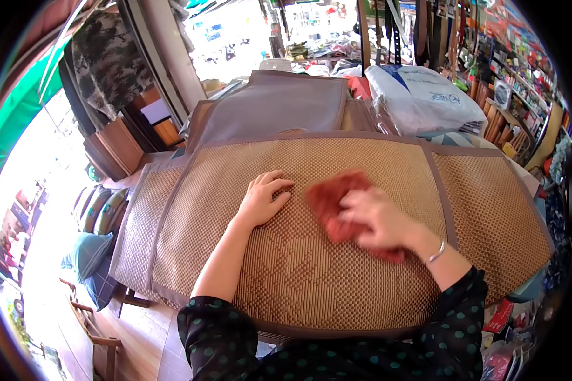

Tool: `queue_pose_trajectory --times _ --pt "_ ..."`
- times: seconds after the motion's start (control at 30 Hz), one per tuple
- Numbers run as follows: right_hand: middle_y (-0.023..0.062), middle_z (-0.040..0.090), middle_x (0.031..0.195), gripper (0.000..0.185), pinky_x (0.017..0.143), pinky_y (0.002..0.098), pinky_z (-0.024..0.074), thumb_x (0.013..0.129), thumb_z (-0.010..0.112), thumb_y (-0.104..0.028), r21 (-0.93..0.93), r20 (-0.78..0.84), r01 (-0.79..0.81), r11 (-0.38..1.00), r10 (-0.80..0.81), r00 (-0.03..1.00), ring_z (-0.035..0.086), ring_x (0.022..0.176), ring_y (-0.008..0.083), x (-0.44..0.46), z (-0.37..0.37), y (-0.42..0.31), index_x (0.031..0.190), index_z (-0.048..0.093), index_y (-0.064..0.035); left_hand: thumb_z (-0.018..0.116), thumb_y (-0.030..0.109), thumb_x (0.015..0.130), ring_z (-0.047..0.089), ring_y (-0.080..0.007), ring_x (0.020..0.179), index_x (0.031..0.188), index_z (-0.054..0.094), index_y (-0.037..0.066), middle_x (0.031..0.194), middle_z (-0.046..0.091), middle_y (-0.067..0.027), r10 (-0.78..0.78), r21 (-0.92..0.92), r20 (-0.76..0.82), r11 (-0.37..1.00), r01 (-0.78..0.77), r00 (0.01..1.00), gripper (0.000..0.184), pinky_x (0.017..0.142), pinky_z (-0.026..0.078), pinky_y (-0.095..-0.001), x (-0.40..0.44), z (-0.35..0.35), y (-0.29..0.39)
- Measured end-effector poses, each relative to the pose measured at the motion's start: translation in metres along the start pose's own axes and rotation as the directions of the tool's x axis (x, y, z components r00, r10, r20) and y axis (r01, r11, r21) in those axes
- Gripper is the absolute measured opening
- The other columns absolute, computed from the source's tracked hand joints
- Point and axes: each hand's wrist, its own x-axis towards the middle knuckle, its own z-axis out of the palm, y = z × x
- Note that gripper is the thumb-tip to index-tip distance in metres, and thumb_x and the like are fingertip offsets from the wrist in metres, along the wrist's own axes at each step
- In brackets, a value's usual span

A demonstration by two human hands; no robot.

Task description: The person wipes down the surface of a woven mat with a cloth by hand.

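Note:
A tan woven mat (368, 298) with a brown fabric border lies spread in front of me, over another woven mat (496, 216) that shows at both sides. My left hand (265, 198) rests on the mat's middle, palm down with the fingers apart. In my right hand (378, 219), blurred by motion, is a red cloth (337, 197), bunched under the fingers against the mat. Part of the cloth sticks out below the wrist, which wears a silver bangle (436, 251).
Behind the mat lie a folded brown-grey mat (273, 101) and a plastic-wrapped package (426, 95). Cushions (92, 254) sit at the left near a wooden stool (102, 336). Shelves of small goods (521, 82) line the right, and belts hang at the back.

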Motion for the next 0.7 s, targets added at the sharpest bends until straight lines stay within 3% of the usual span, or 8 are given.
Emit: queue_pose_trajectory --times 0.07,0.17,0.27,0.33,0.43,0.57,0.63,0.7 --pt "0.0176 0.060 0.131 0.050 0.112 0.0465 0.0365 0.076 0.072 -0.029 -0.095 -0.167 -0.172 0.981 0.155 0.974 0.053 0.127 0.0337 -0.008 0.000 0.059 0.120 0.067 -0.0051 0.064 0.029 0.092 0.044 -0.0334 0.137 0.127 0.065 0.015 0.144 0.052 -0.0133 -0.010 0.046 0.022 0.999 0.009 1.000 0.038 0.116 0.028 -0.0489 0.001 0.002 -0.002" --pt "0.0183 0.057 0.139 0.051 0.112 0.0442 0.0384 0.082 0.068 -0.035 -0.081 -0.223 -0.499 0.863 0.472 0.853 0.051 0.132 0.0340 -0.023 -0.021 0.098 0.123 0.065 -0.0050 0.061 0.036 0.093 0.040 -0.0340 0.140 0.132 0.063 0.015 0.146 0.050 -0.0151 -0.043 0.091 0.035 0.995 0.040 0.998 0.044 0.117 0.027 -0.0481 0.006 0.003 -0.003" --pt "0.0166 0.054 0.143 0.053 0.115 0.0499 0.0299 0.083 0.066 -0.034 -0.127 -0.195 -0.542 0.831 0.515 0.835 0.045 0.138 0.0316 -0.028 -0.019 0.093 0.128 0.063 -0.0077 0.057 0.047 0.093 0.035 -0.0347 0.144 0.139 0.057 0.017 0.151 0.045 -0.0151 -0.111 0.155 0.090 0.983 0.097 0.990 0.055 0.117 0.025 -0.0504 0.015 0.005 -0.007" --pt "0.0158 0.055 0.142 0.050 0.114 0.0546 0.0281 0.080 0.068 -0.030 -0.113 -0.111 -0.414 0.903 0.402 0.909 0.044 0.138 0.0328 -0.024 -0.011 0.065 0.125 0.064 -0.0089 0.055 0.051 0.092 0.033 -0.0346 0.144 0.141 0.055 0.017 0.151 0.045 -0.0147 -0.182 0.208 0.094 0.965 0.159 0.979 0.059 0.117 0.025 -0.0516 0.023 0.006 -0.007" --pt "0.0141 0.059 0.136 0.053 0.115 0.0548 0.0259 0.068 0.073 -0.031 -0.132 0.013 0.006 0.991 -0.005 1.000 0.047 0.134 0.0326 -0.008 0.007 -0.011 0.118 0.069 -0.0127 0.056 0.051 0.092 0.035 -0.0343 0.143 0.140 0.056 0.019 0.151 0.046 -0.0136 -0.216 0.236 0.043 0.951 0.200 0.976 0.058 0.117 0.024 -0.0515 0.031 0.009 -0.005" --pt "0.0109 0.057 0.137 0.061 0.115 0.0589 0.0253 0.062 0.082 -0.034 0.031 0.192 0.313 0.949 -0.313 0.930 0.048 0.134 0.0306 -0.007 0.014 -0.066 0.119 0.069 -0.0182 0.060 0.044 0.092 0.038 -0.0334 0.142 0.135 0.061 0.019 0.148 0.050 -0.0139 -0.177 0.183 -0.024 0.967 0.179 0.984 0.050 0.116 0.025 -0.0506 0.023 0.008 -0.015" --pt "0.0125 0.057 0.137 0.058 0.115 0.0583 0.0261 0.065 0.081 -0.030 0.084 0.223 0.222 0.972 -0.235 0.946 0.047 0.135 0.0312 -0.002 0.005 -0.048 0.120 0.068 -0.0174 0.063 0.038 0.091 0.041 -0.0318 0.139 0.128 0.067 0.018 0.144 0.054 -0.0130 -0.133 0.069 -0.009 0.989 0.133 0.991 0.042 0.116 0.026 -0.0497 0.018 0.006 -0.020" --pt "0.0153 0.056 0.137 0.056 0.117 0.0539 0.0273 0.068 0.077 -0.025 -0.017 0.119 0.033 0.999 -0.031 0.992 0.047 0.136 0.0323 -0.001 -0.004 -0.015 0.121 0.067 -0.0110 0.063 0.036 0.092 0.043 -0.0312 0.139 0.126 0.068 0.017 0.143 0.055 -0.0130 -0.129 0.023 -0.007 0.991 0.129 0.992 0.040 0.116 0.026 -0.0490 0.016 0.005 -0.026"
